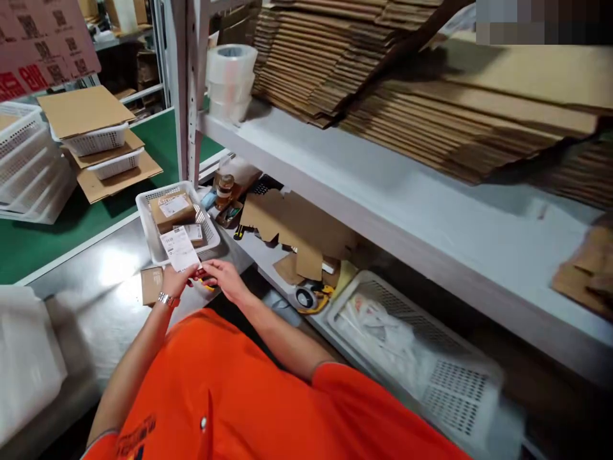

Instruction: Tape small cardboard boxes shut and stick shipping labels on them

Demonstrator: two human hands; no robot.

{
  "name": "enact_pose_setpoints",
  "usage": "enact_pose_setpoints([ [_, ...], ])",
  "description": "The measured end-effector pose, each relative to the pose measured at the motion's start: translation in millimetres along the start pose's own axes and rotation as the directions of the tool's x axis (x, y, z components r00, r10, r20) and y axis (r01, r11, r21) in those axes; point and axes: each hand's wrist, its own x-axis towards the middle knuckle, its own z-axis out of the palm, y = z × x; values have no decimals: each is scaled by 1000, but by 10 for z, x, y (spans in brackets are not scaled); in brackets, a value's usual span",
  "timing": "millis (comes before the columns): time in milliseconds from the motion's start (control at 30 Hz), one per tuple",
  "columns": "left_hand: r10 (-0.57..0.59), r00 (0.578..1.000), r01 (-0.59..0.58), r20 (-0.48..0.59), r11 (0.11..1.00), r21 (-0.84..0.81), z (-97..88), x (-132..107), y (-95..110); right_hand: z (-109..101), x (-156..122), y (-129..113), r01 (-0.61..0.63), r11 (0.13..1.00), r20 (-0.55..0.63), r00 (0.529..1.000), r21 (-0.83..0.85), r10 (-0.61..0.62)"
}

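Note:
A white printed label is pinched at its lower edge between the fingers of my left hand, which wears a metal watch. My right hand meets it at the label's bottom right corner, thumb and finger closed there. Just beyond the label stands a white plastic basket with a labelled cardboard box and a smaller box in it. Beside my left wrist a small brown box lies on the metal table. Something yellow, partly hidden, is beneath my hands.
A tape dispenser and a long white basket of plastic bags are on the lower right. Above, a shelf carries stacked flat cartons and tape rolls. Stacked baskets stand left on the green belt.

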Motion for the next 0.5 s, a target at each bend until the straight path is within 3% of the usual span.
enact_pose_setpoints([
  [500,-70,997,69,-13,997,-28,63,30,7,-157,111,197,-22,999,-1,1000,-30,22],
])
